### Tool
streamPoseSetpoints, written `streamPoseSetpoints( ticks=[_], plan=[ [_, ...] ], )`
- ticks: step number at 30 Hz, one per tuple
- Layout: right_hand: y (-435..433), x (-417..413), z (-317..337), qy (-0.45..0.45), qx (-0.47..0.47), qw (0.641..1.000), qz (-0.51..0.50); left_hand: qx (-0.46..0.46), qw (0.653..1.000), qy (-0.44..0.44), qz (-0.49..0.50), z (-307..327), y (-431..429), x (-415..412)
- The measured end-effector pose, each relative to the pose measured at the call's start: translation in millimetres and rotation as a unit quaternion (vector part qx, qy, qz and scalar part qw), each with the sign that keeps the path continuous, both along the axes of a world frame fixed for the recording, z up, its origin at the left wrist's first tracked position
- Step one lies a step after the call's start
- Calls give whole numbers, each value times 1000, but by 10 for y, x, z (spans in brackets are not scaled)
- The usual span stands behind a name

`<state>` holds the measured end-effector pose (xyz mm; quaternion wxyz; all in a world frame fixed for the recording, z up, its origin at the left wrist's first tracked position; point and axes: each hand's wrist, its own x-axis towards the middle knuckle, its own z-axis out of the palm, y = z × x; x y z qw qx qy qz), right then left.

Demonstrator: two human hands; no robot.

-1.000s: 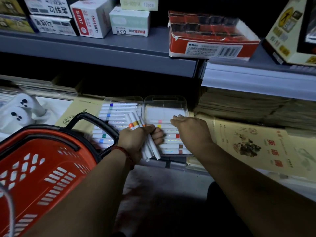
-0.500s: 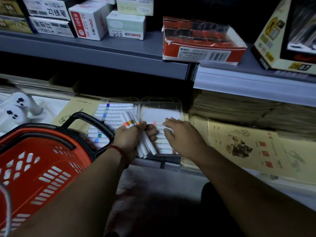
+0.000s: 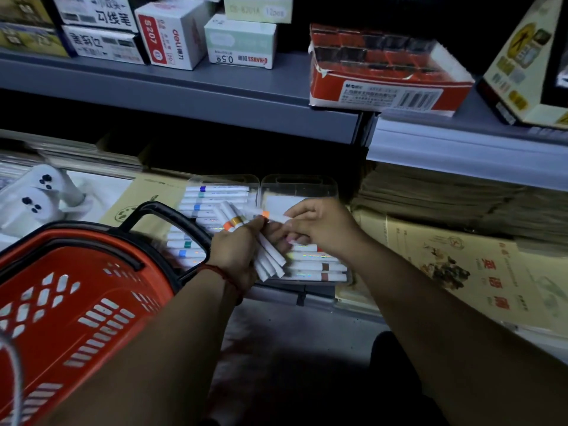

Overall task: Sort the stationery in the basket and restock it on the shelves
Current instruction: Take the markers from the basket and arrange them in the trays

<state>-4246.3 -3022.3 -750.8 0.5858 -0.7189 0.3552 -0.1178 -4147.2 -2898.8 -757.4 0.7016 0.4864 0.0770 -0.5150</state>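
Observation:
My left hand (image 3: 235, 252) grips a bundle of white markers (image 3: 270, 256) with orange and yellow bands, held over the lower shelf. My right hand (image 3: 319, 224) pinches one white marker with an orange band (image 3: 264, 214) at the top of that bundle. Beneath the hands lie two clear plastic marker cases: the left case (image 3: 219, 192) holds rows of white markers with blue and green bands, the right case (image 3: 298, 187) holds markers with brown and red bands at its near end. The red basket (image 3: 70, 302) with a black handle sits at lower left.
The upper grey shelf (image 3: 184, 90) carries stationery boxes and a red carton (image 3: 384, 72). Stacks of brown paper (image 3: 445, 201) and a yellow booklet (image 3: 461, 265) lie right of the cases. White power adapters (image 3: 33, 195) sit at the left. Dark floor lies below.
My right hand has lifted off the markers in the right case and moved left to the bundle, where it now pinches one orange-banded marker. My left hand kept its hold.

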Motion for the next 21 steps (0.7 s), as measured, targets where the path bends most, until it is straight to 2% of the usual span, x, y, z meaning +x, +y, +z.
streamPoseSetpoints(
  ticks=[3,9,13,16,17,21],
  plan=[
    [-233,-9,-174,62,-239,969,-16,8,1000,13,3,-6,-33,-28],
    [-408,-150,-392,146,-436,888,10,27,1000,0,-10,-71,-33,-18],
    [-322,-138,-450,191,-512,837,25,33,999,-13,-16,-92,-13,-7],
    [-209,-180,-562,160,-568,806,34,34,999,-17,-18,-81,-8,-9],
    [-188,-195,-598,147,-572,807,32,34,999,-19,-18,-72,-5,-11],
    [-223,-153,-481,153,-493,856,22,35,999,-24,-24,-45,3,-26]
  ],
)
